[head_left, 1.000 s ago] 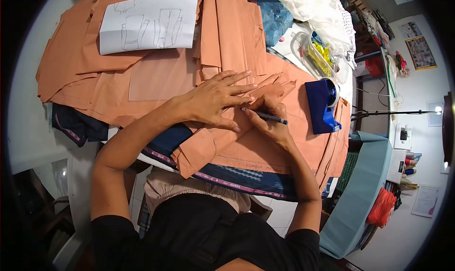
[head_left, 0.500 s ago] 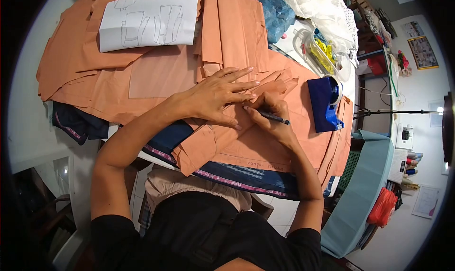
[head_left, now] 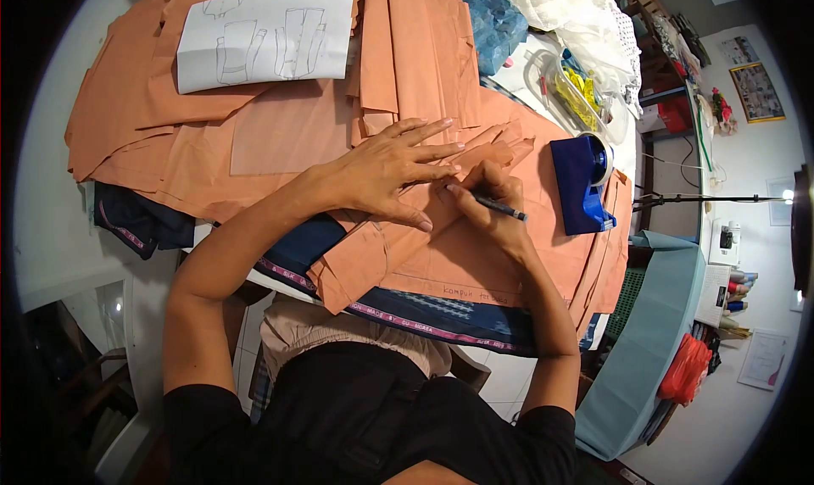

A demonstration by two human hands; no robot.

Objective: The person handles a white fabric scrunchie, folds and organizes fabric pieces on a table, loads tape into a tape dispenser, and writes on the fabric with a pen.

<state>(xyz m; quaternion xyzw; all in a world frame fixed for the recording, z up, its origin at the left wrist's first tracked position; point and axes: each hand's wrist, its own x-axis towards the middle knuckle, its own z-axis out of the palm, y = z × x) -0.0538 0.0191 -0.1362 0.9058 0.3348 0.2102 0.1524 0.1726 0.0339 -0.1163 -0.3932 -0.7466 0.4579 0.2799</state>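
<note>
My left hand (head_left: pixel 394 171) lies flat with its fingers spread on a folded orange-brown paper pattern piece (head_left: pixel 365 260). Close beside it, my right hand (head_left: pixel 490 201) is closed round a dark pencil or pen (head_left: pixel 502 208), its tip end hidden by the fingers over the same piece. Under both hands is a larger orange-brown paper sheet (head_left: pixel 543 171) with handwriting near its lower edge. A white sheet with drawn garment shapes (head_left: pixel 267 40) rests on more of the brown paper, up and to the left.
A blue tape dispenser (head_left: pixel 577 188) stands right of my right hand. Behind it is a clear plastic box (head_left: pixel 581 95) holding a yellow tape measure. White lacy fabric (head_left: pixel 551 2) is heaped at the back. Dark blue cloth (head_left: pixel 424 315) runs along the table's front edge.
My right hand has shifted slightly to the right with the pencil or pen, a little away from the left fingertips. My left hand has stayed in place.
</note>
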